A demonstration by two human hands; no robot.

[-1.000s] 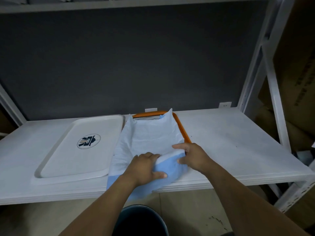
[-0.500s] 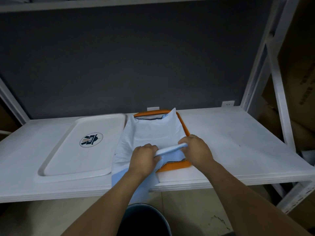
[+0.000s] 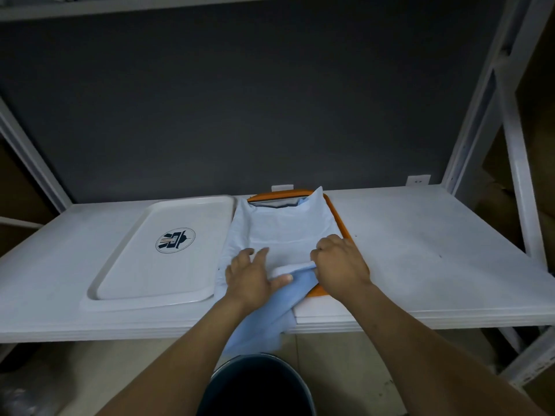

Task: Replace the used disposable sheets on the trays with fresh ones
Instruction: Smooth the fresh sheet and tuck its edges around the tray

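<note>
Pressing the sheet [image 3: 285, 229] flat on the orange tray [image 3: 338, 219] with the outstretched left hand [image 3: 255, 277]; pinching its fold in the curled right hand [image 3: 339, 262]. Risk of tearing, or dragging the tray off the shelf [image 3: 420, 250] edge, if yanked.

One head-worn camera looks forward and down, close above the white shelf [image 3: 420, 250], grey wall [image 3: 240, 100] at twelve o'clock.
</note>
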